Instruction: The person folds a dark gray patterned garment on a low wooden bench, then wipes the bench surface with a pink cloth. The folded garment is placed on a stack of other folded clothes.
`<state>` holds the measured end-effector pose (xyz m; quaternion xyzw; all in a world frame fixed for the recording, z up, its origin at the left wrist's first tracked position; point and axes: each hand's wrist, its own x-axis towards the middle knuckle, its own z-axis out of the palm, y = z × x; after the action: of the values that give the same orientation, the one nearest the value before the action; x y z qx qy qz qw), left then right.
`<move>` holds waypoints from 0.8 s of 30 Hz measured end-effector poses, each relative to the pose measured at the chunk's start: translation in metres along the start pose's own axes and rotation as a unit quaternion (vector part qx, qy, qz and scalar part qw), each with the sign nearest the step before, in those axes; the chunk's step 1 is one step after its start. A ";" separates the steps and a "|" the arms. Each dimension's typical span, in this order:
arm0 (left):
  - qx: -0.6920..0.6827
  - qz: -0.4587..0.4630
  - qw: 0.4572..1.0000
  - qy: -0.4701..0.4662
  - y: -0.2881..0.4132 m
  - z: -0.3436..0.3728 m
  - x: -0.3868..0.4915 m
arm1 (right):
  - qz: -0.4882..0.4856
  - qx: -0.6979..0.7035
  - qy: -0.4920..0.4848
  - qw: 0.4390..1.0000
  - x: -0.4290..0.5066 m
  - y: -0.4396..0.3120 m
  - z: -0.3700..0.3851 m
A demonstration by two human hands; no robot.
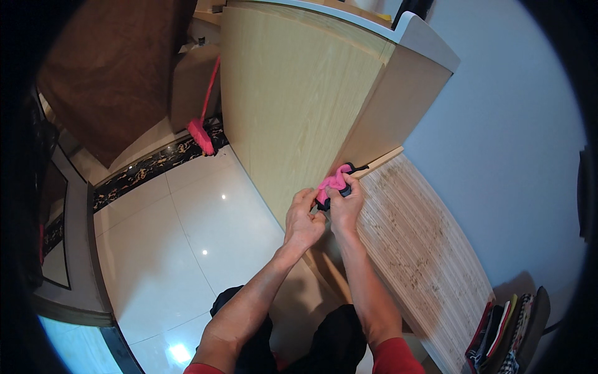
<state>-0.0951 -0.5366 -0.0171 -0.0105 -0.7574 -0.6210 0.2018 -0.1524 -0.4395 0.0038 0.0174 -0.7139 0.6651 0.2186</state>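
Note:
A small bundle of pink cloth with black edging (pixel 332 183) is held up in front of me, before the corner of a pale wood cabinet. My right hand (pixel 346 205) pinches it from the right, thumb on the pink fabric. At its lower left edge, the fingers of my left hand (pixel 304 219) grip the cloth beside the black trim. A thin black end sticks out at the cloth's upper right. The bundle is crumpled, and my fingers cover part of it, so its exact kind is unclear.
The cabinet (pixel 299 89) rises just ahead. On the right runs a striped, brown-specked wooden bench top (pixel 416 233), with folded fabrics (pixel 507 332) upright at its near end. A pink broom (pixel 202 136) leans at left, near a brown cloth (pixel 121 70) and glossy floor tiles (pixel 187 243).

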 end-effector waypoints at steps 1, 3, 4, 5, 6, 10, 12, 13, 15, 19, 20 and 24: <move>-0.010 -0.013 1.000 -0.002 0.001 -0.001 0.000 | -0.009 -0.003 0.006 1.000 0.002 -0.005 0.000; -0.023 -0.027 0.999 -0.001 0.004 -0.002 0.001 | -0.053 -0.008 0.025 0.998 0.010 -0.018 0.001; -0.027 -0.027 0.999 0.001 0.005 -0.003 0.001 | -0.089 -0.010 0.039 0.995 0.017 -0.027 0.003; -0.035 -0.023 0.999 0.009 0.006 -0.003 0.000 | -0.092 -0.017 0.057 0.994 0.023 -0.036 0.004; -0.028 -0.030 0.999 0.001 0.007 -0.003 0.000 | -0.151 -0.015 0.071 0.986 0.030 -0.046 0.004; -0.036 -0.023 0.999 0.014 0.008 -0.004 0.000 | -0.171 0.067 0.022 0.983 0.039 -0.068 0.004; -0.041 -0.021 0.999 0.011 0.008 -0.005 0.000 | -0.159 -0.031 0.043 0.986 0.032 -0.064 0.002; -0.040 -0.026 0.999 0.002 0.009 -0.007 0.000 | -0.193 -0.070 0.039 0.978 0.028 -0.058 0.000; -0.034 -0.030 0.999 -0.013 0.010 -0.008 0.001 | -0.134 -0.086 0.050 0.986 0.016 -0.041 0.003; -0.051 -0.002 0.998 -0.027 0.014 -0.007 0.001 | -0.061 -0.062 0.021 0.996 0.010 -0.028 0.000; -0.064 0.011 0.997 -0.028 0.015 -0.007 0.001 | -0.045 -0.062 0.018 0.997 0.012 -0.032 -0.001; -0.041 0.016 0.997 -0.065 0.017 -0.005 0.001 | -0.167 -0.047 0.040 0.984 0.037 -0.073 0.000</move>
<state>-0.0897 -0.5375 -0.0001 -0.0709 -0.7425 -0.6463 0.1611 -0.1632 -0.4379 0.0852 0.0996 -0.7218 0.5852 0.3557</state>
